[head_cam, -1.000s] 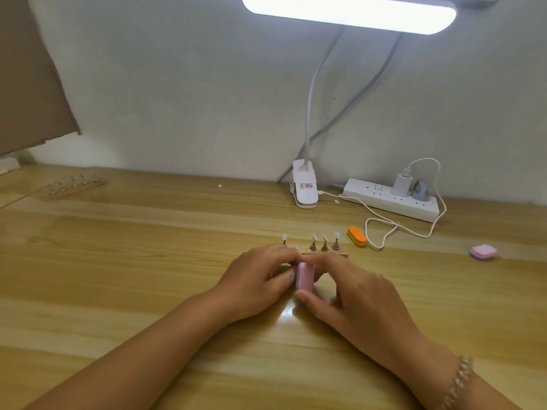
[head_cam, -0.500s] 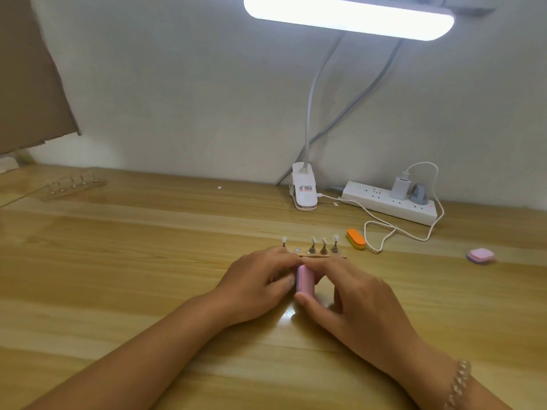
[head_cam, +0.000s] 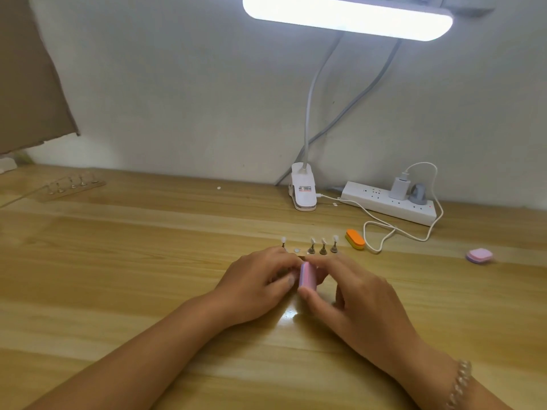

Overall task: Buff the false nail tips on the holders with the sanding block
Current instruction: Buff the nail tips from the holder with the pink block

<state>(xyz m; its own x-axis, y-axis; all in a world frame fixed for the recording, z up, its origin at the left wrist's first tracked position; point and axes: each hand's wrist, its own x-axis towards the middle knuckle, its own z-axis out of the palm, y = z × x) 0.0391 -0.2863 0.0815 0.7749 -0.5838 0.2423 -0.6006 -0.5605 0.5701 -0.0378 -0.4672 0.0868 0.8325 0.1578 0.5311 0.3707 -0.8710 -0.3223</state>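
Head view, wooden table (head_cam: pixel 148 261), wall behind.

- Right hand (head_cam: pixel 352 294), centre of frame: thumb on the near end of the pink sanding block (head_cam: pixel 307 275), forefinger curled over the far end. Block is clamped between them and stands on edge, lengthwise away from the viewer. Beaded bracelet (head_cam: pixel 460 383) on that wrist.
- Left hand (head_cam: pixel 254 285), just left of the block: fingers curled in, thumb tip against the block's left face. It may be pinching something small there, but the contact is hidden, so cannot tell whether it grips anything.
- Nail tips on holders (head_cam: pixel 323 246) stand upright in a row just above the hands; one more stands alone to the left.
- Orange block (head_cam: pixel 354 239) lies just right of the row.
- Pink square pad (head_cam: pixel 479 255) lies at the far right, well apart.
- Power strip (head_cam: pixel 384 202) and white lamp clamp (head_cam: pixel 302 192) sit by the wall; lit lamp bar (head_cam: pixel 346 17) at the top.
- Second holder strip (head_cam: pixel 72 184), upper left.
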